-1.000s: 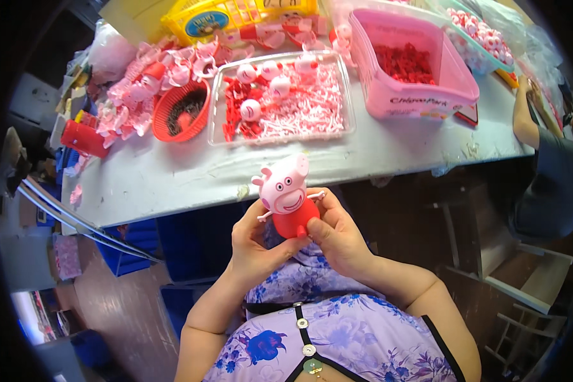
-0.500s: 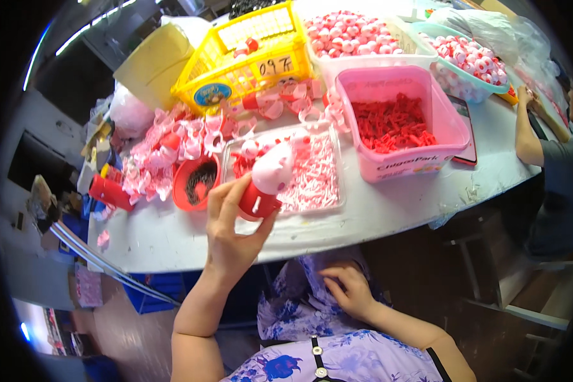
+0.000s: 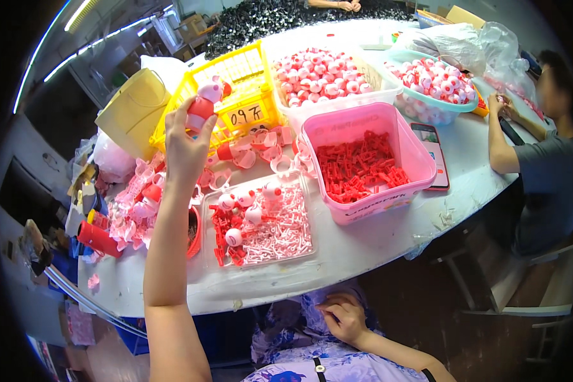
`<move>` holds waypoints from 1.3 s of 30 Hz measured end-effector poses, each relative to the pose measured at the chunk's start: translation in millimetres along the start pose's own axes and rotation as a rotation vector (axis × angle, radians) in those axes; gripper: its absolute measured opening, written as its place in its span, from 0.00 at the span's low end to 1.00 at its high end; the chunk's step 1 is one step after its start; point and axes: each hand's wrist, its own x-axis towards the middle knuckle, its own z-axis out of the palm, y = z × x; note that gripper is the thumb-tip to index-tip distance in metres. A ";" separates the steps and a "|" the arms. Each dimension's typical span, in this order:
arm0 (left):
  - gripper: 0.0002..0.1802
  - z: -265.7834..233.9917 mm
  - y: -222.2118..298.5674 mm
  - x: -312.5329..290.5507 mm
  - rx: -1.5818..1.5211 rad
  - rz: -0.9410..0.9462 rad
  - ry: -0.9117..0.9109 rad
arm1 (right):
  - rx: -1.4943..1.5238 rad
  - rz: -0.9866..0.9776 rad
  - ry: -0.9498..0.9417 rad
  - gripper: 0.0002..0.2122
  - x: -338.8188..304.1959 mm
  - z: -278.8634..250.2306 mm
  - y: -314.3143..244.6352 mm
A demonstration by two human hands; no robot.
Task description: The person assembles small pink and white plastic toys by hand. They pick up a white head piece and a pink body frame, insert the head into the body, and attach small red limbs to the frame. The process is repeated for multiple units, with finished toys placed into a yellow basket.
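Left hand (image 3: 188, 145) grips pink-and-red figure (image 3: 203, 108) at yellow basket (image 3: 268, 86), over or before it unclear from here. Pink bucket (image 3: 353, 125) right of basket; right hand (image 3: 346, 319) well below it.

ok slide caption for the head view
Left hand holds a pink-and-red toy near a yellow basket.

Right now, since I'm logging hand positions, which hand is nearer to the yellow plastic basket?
Left. The left hand holds a pig figure close to the yellow plastic basket; the right hand is at the lap, farther away.
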 end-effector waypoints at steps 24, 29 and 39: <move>0.33 -113.0 84.7 -197.5 -0.634 0.094 -0.890 | 0.431 -0.150 -0.363 0.25 98.7 -46.2 -56.3; 0.33 -121.7 89.0 -200.5 -0.656 0.081 -0.911 | 0.433 -0.099 -0.344 0.23 89.0 -48.1 -70.3; 0.32 -112.0 77.2 -125.2 -0.351 0.327 -0.669 | 0.346 -0.013 -0.226 0.35 93.4 -60.6 -72.6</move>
